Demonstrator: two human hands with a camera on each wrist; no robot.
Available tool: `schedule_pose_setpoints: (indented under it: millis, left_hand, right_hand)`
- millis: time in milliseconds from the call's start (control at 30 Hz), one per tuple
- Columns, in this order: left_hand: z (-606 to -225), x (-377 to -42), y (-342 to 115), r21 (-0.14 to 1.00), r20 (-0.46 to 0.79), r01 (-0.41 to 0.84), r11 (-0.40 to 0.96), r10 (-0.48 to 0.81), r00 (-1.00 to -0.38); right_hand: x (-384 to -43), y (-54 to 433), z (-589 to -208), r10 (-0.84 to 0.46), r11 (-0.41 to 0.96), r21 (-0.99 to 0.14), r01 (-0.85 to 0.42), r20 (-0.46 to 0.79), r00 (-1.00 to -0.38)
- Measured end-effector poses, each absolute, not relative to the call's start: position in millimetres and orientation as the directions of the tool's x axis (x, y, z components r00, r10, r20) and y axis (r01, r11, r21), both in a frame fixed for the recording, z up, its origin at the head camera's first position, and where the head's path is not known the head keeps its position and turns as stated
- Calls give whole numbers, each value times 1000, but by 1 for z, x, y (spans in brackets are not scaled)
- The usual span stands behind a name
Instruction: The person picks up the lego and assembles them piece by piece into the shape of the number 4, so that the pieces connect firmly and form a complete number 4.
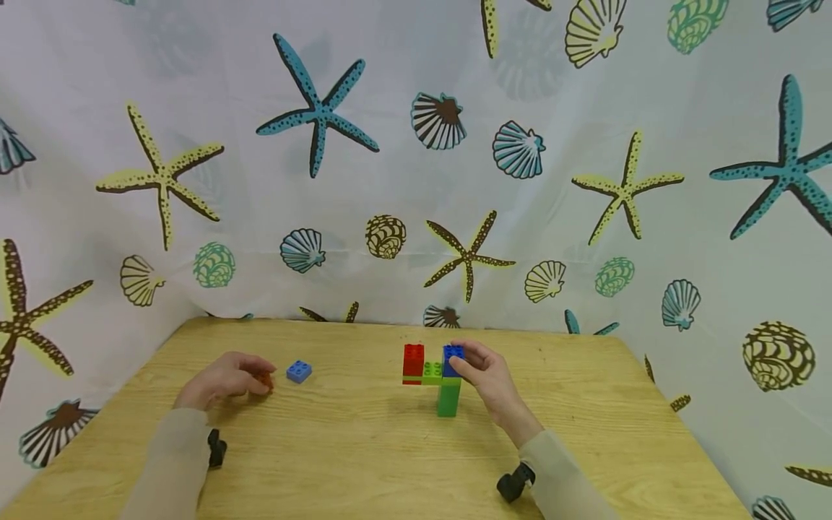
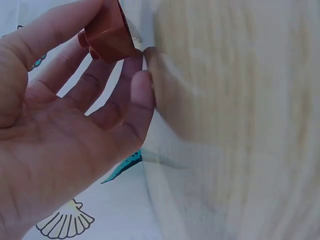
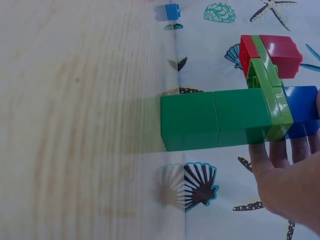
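On the left of the table my left hand (image 1: 224, 379) pinches a brownish-orange toy brick (image 2: 111, 37) between thumb and fingers, its studs turned toward the palm in the left wrist view. A brick structure stands right of the middle. Its column is two stacked green bricks (image 3: 215, 120), with light green flat bricks (image 1: 432, 373) across the top reaching out to the left. At that far end sits a red brick (image 1: 413, 360), with a thin red piece (image 3: 247, 54) underneath. My right hand (image 1: 490, 383) grips the dark blue brick (image 1: 453, 363) above the column, thumb toward me.
A lighter blue brick (image 1: 299, 371) lies on the wooden table (image 1: 338, 455), just right of my left hand. Behind the table and along both sides hangs a white curtain (image 1: 390, 180) printed with starfish and shells.
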State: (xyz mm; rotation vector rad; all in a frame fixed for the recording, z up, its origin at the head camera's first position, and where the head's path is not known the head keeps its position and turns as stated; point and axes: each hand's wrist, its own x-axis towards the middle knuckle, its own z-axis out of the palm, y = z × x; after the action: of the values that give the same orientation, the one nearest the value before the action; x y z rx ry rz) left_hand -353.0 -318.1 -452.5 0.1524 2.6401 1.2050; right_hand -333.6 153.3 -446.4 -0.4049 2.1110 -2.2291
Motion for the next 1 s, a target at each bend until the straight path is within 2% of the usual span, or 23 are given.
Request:
schedule_pose_setpoints:
  millis: [267,533,700,1000]
  left_hand:
    - [-444,-350,-312,821,-108,3,571,161,-981]
    - [-438,-350,-307,831,55,170,530,225,-973]
    - [-437,-350,-296,847,91,205,491,246,-965]
    - [-433,-352,-272,871,153,211,443,164,-975]
  right_hand:
    - [-332,153,-447,-215,-75,-989,-127,141,-967]
    - [-333,153,-445,-223,-75,-989,-130,144,-964]
    - [-333,154,-444,-218,-75,-990,-121,135,-966]
    - [-333,153,-445,-208,-81,-990,-116,130,-969]
